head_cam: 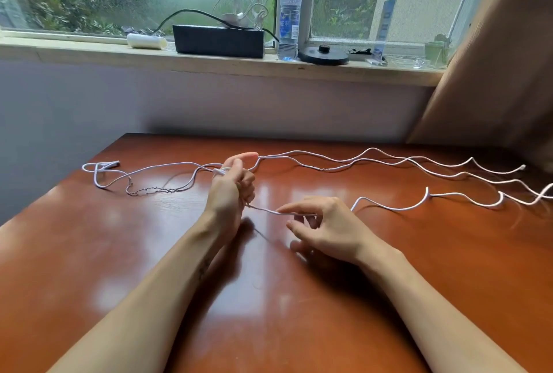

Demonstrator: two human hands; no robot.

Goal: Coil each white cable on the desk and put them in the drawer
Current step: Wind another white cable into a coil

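Left hand [232, 190] closed on thin white cable [389, 207], anchoring its end for coiling. Right hand [323, 229] pinched the strand, feeding slack across glossy brown wooden desk [149, 253].

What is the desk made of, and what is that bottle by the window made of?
The desk looks like reddish-brown wood with a glossy coat; it mirrors the window light. The bottle looks like clear plastic with a blue cap; you can see through it.
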